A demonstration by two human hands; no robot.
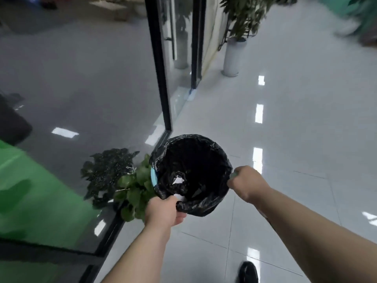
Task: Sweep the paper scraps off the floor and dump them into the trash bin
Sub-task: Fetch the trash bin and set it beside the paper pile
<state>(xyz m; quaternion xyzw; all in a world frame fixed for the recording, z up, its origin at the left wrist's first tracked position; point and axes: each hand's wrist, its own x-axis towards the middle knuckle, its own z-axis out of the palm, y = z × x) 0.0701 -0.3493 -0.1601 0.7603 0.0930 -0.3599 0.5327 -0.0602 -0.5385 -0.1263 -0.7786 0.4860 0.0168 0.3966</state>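
Trash bin [204, 152], black-lined, on the white tiled floor [306, 139] beside a leafy plant [134, 186]; left hand [163, 211] and right hand [246, 183] each closed on the liner rim; white paper scraps [179, 180] lie inside; no scraps, broom or dustpan visible; dumping judged largely complete

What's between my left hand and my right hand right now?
In the head view, the trash bin with its black liner lies between the left hand and the right hand; each hand grips its rim.
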